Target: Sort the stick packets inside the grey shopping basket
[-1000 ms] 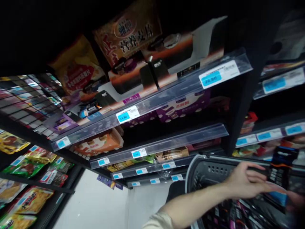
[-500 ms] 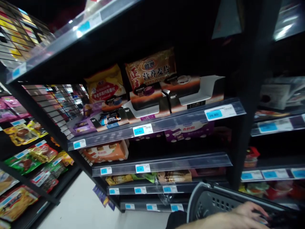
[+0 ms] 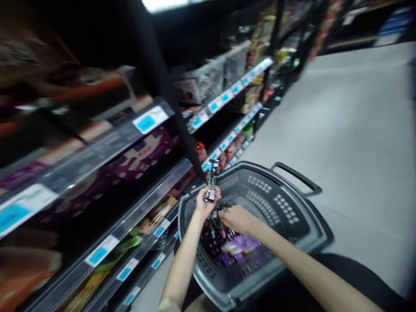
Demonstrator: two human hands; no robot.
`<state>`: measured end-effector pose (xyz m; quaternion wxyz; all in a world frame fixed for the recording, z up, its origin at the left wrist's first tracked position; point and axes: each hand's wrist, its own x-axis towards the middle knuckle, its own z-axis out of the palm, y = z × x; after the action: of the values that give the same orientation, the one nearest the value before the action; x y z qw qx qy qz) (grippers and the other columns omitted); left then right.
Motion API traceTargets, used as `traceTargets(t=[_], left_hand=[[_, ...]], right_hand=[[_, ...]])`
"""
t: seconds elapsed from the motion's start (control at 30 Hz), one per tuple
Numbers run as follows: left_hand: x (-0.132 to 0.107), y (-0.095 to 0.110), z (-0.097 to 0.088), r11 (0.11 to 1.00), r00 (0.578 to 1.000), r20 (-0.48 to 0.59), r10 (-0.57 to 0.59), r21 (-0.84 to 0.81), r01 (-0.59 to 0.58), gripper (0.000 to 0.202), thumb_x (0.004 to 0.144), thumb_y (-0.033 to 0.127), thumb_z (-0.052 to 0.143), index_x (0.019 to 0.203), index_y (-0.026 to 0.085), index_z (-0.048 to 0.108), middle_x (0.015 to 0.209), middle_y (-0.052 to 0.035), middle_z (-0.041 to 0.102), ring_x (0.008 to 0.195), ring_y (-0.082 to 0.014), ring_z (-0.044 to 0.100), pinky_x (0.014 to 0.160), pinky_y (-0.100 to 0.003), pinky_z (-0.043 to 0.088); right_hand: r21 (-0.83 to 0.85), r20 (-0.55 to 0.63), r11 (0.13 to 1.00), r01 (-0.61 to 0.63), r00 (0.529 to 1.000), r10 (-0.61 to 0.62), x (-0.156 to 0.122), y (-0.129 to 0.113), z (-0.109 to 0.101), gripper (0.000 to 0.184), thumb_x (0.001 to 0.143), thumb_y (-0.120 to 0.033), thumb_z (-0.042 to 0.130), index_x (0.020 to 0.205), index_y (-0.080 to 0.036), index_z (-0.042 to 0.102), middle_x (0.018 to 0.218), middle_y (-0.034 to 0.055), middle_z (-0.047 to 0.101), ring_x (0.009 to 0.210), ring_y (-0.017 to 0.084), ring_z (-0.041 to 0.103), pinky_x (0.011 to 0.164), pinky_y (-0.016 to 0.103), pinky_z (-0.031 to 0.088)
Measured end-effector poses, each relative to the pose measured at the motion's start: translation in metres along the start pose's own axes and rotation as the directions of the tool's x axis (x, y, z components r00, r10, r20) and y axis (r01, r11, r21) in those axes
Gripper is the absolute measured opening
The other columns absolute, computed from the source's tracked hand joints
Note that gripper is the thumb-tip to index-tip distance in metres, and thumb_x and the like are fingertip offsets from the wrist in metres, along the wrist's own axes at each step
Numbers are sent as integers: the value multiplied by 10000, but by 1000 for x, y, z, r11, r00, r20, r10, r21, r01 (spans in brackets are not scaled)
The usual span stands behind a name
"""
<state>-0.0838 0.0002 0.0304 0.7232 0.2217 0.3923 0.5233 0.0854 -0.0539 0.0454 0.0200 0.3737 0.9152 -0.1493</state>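
Note:
My left hand (image 3: 205,203) is closed around slim black stick packets (image 3: 211,180) that stand up out of its grip, above the left rim of a grey plastic shopping basket (image 3: 312,234). Down inside the basket, my right hand (image 3: 239,219) has its fingers bent together among dark packets (image 3: 212,236). Those fingertips are partly hidden and blurred, and whatever they pinch is unclear. Purple packets (image 3: 240,248) lie in the basket nearer to me.
Store shelves (image 3: 149,186) with blue price tags run along the left, holding purple boxes (image 3: 143,154) and orange-black cartons (image 3: 110,97). A basket handle (image 3: 300,177) sticks out at the far side. Pale floor (image 3: 367,130) stretches to the right.
The view has swung right and down from the shelf to the basket. Both forearms now show, with black stick packets raised in my left hand; earlier, hands showed only partly at the lower right.

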Motion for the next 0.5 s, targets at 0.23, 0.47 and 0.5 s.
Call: traceTargets(t=[0.23,0.47,0.5], left_hand=[[1,-17,-1,673,930,174,323,649,-355,434,802,270,740,1227,200,689,1127,-56,665,926,-149,603,883,-282,527],[2,-18,-15,26,876,417,243,900,-436,648,849,102,568,1468,287,613,1135,-45,669,1061,-222,625,989,-331,468],[4,-19,-17,43,873,433,223,891,-453,660,846,99,573,1475,296,605,1139,-46,682,1071,-239,625,1004,-348,459]], right_hand=[[-13,131,998,-62,989,63,-4,-16,1,311,1013,-255,567,1245,-98,702,1026,200,792,1014,336,779,846,385,562],[-29,331,996,-81,940,86,-3,-28,12,405,1020,-342,602,1320,-83,684,1123,232,777,1096,355,763,868,418,593],[-16,323,997,-70,944,72,0,-28,12,426,1033,-385,579,1322,-89,683,1122,228,779,1088,355,765,866,420,592]])
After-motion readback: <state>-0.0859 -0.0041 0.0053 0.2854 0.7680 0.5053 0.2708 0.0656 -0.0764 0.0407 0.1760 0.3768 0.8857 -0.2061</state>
